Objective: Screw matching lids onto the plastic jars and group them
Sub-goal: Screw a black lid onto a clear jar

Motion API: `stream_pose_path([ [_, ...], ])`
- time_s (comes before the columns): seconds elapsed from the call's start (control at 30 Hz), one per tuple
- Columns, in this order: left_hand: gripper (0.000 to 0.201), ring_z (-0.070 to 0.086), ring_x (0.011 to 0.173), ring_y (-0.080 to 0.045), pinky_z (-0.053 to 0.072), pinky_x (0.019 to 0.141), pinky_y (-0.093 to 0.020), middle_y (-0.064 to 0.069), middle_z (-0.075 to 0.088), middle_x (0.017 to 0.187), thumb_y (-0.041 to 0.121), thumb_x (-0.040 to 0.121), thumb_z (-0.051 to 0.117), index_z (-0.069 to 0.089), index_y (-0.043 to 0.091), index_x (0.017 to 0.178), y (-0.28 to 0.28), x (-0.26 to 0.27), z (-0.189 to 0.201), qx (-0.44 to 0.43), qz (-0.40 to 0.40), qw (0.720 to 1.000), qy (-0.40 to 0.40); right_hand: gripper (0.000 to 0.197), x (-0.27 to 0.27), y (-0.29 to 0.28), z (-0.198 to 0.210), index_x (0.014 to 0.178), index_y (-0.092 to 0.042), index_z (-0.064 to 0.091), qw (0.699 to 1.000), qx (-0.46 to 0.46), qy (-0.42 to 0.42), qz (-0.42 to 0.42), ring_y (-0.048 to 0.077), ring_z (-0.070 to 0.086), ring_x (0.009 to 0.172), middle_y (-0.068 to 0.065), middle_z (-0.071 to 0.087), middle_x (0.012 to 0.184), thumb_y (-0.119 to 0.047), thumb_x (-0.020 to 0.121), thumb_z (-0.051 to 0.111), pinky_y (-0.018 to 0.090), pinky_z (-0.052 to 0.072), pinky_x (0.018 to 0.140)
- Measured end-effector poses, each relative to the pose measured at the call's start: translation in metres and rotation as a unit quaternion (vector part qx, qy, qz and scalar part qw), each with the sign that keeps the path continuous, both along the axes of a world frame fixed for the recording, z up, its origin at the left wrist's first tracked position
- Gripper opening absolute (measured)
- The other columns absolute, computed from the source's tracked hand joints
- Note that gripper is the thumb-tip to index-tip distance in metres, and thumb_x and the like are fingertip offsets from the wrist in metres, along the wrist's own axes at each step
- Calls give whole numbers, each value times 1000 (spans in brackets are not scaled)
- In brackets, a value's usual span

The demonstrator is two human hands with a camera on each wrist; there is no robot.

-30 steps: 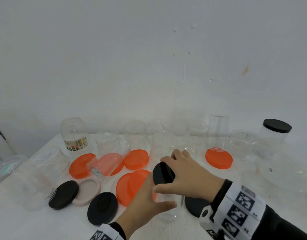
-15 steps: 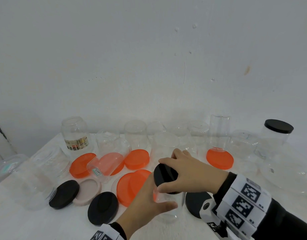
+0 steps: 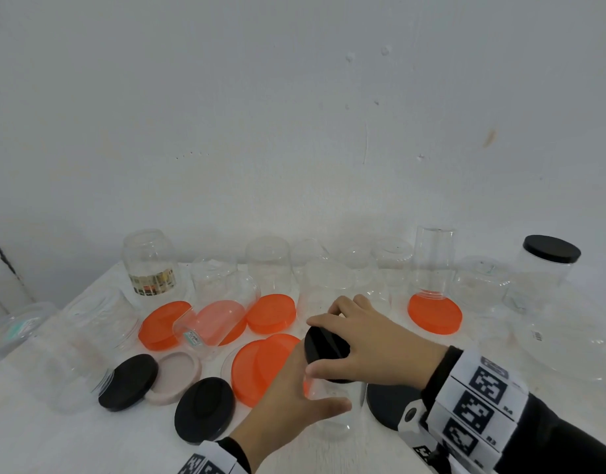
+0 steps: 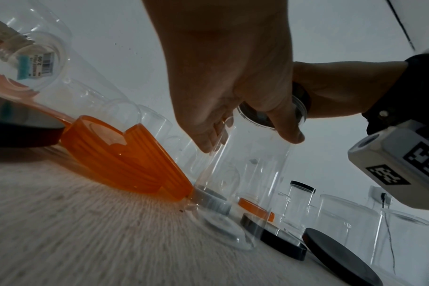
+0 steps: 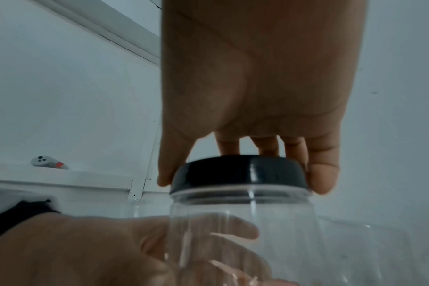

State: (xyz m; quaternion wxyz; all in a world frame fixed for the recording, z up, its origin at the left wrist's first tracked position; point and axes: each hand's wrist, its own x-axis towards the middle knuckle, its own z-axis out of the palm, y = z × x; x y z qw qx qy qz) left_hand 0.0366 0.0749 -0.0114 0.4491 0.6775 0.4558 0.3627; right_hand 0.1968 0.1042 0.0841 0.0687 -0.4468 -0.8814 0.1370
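Note:
A small clear plastic jar [image 3: 335, 415] [image 4: 245, 174] [image 5: 240, 232] stands upright near the table's front middle. My left hand [image 3: 294, 398] [image 4: 233, 96] [image 5: 110, 247] is wrapped around its body, thumb on the near side. A black lid [image 3: 325, 347] [image 5: 238, 172] sits on the jar's mouth, slightly tilted in the head view. From above, my right hand [image 3: 370, 343] [image 5: 247, 158] grips that lid by its rim with thumb and fingers. Another jar [image 3: 541, 275] at the far right has a black lid on it.
Several lidless clear jars [image 3: 267, 265] line the wall. Orange lids [image 3: 271, 313] [image 4: 125, 154] and black lids [image 3: 206, 408] [image 4: 338, 257] lie loose on the white table [image 3: 38, 439], plus a pale pink lid [image 3: 175, 374]. A jar [image 3: 212, 319] lies on its side among the orange lids.
My right hand has turned on the black lid, wrist swinging toward me and to the right. The left hand and the jar stayed where they were.

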Motion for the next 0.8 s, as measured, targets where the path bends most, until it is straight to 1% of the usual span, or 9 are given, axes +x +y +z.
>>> stream_pose_path([
  [0.07,92,40,128,9,36,111,-33,31,45,136,46,68,83,26,50,140,-1,0,0,0,-3,1000,-9,74,6,0,-2,144,-41,33,998,-53,36,10,4,27,114,-18,35,125,-65,79,60,23,32,98],
  [0.13,94,41,130,5,36,112,-36,28,46,137,47,66,84,27,49,141,-2,0,1,-5,-2,1000,-18,77,11,-1,-5,146,-41,30,992,-99,77,14,-3,24,119,-24,32,129,-58,80,64,20,30,99],
  [0.27,91,43,128,4,38,111,-36,27,48,135,47,66,83,29,49,139,-3,1,3,1,-1,1000,-24,71,9,-6,-15,145,-38,36,987,-78,142,-5,-10,24,120,-27,33,129,-48,82,67,7,29,93],
  [0.33,88,45,127,5,39,110,-34,28,49,134,46,68,83,29,50,138,-4,2,4,7,0,1000,-22,69,7,-10,-20,145,-38,36,987,-52,152,-16,-8,25,118,-26,33,128,-48,83,65,3,28,90],
  [0.43,87,45,127,4,40,109,-34,27,49,134,45,69,82,29,50,138,-5,2,5,14,3,1000,-19,67,3,-15,-24,145,-35,36,989,-8,145,-29,-2,26,116,-23,31,128,-51,85,61,5,28,89],
  [0.53,87,46,126,4,41,107,-32,27,50,134,43,69,82,30,52,137,-6,3,5,23,9,1000,-18,67,-1,-19,-28,145,-33,36,989,21,141,-44,1,25,117,-19,32,132,-52,85,58,6,25,90],
  [0.63,86,47,124,6,42,101,-24,29,50,132,41,69,83,29,60,133,-5,3,3,35,18,999,-17,66,-4,-21,-31,146,-31,35,988,30,142,-58,4,24,120,-15,32,137,-51,86,56,12,27,97],
  [0.73,85,47,121,11,43,93,-10,33,49,130,37,70,84,28,70,125,-5,4,1,49,26,998,-15,67,-5,-20,-33,147,-31,34,988,37,137,-62,5,24,122,-14,31,139,-53,87,54,18,30,102],
  [0.8,87,45,120,15,38,89,-1,38,47,129,35,70,84,26,76,120,-5,4,-1,57,32,998,-12,67,-4,-19,-34,146,-32,34,988,42,135,-60,4,24,121,-15,31,139,-54,86,53,18,30,102],
])
